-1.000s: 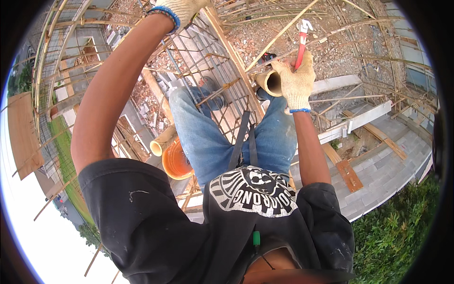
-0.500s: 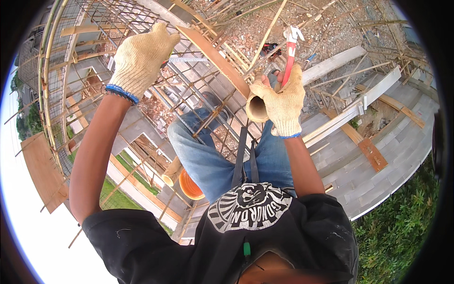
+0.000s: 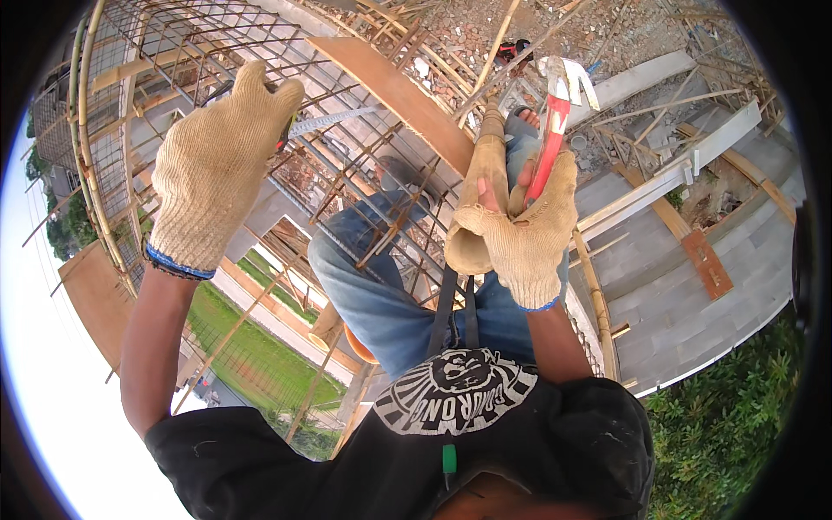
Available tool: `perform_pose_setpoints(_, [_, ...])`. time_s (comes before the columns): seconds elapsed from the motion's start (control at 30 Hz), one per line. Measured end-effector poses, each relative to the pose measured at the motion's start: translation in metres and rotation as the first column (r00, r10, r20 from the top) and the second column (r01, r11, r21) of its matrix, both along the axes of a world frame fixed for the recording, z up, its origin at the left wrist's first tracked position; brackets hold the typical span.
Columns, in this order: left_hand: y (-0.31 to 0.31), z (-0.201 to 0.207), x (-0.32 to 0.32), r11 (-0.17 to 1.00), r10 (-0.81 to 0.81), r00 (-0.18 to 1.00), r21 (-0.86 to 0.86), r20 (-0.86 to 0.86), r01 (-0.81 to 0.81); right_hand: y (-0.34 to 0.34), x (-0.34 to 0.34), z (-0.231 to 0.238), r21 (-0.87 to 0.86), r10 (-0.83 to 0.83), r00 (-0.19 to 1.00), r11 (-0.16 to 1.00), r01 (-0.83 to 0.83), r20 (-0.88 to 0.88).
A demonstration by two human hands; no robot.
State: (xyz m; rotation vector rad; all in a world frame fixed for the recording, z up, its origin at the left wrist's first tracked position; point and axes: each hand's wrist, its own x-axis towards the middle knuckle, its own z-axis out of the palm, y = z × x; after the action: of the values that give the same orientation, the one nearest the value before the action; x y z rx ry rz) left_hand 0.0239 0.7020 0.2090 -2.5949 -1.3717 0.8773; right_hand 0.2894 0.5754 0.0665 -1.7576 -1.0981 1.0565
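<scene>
My left hand [image 3: 217,169], in a cream knit glove, grips a rusty steel rebar mesh [image 3: 364,191] at the upper left, next to a strip of metal tape measure [image 3: 334,121]. My right hand [image 3: 529,230], also gloved, is closed around a bamboo pole [image 3: 477,199] together with red-handled pincers [image 3: 555,121], whose steel jaws point up. My legs in blue jeans [image 3: 390,303] straddle the mesh between the hands. A black harness strap [image 3: 458,312] runs down my front.
A wooden plank [image 3: 390,87] slants across the mesh. Bamboo scaffold poles [image 3: 598,303] and grey concrete slabs [image 3: 685,295] lie far below at right, with rubble [image 3: 485,35] above. An orange bucket [image 3: 360,347], grass [image 3: 260,364] and shrubs [image 3: 728,425] are below.
My left hand has come down and nearer onto the rebar mesh. My right hand, with pole and pincers, has risen slightly in the view as my head tilted.
</scene>
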Motion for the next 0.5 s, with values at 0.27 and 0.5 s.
perform_pose_setpoints(0.27, [0.004,0.005,0.000,1.000,0.020,0.999,0.018,-0.042,-0.019,0.002,0.003,0.003,-0.048,0.051,0.999,0.998,-0.051,-0.002])
perform_pose_setpoints(0.5, [0.006,0.009,0.016,0.992,0.119,0.986,-0.016,-0.117,-0.122,-0.003,0.003,-0.005,-0.065,0.054,0.998,0.996,-0.055,-0.014])
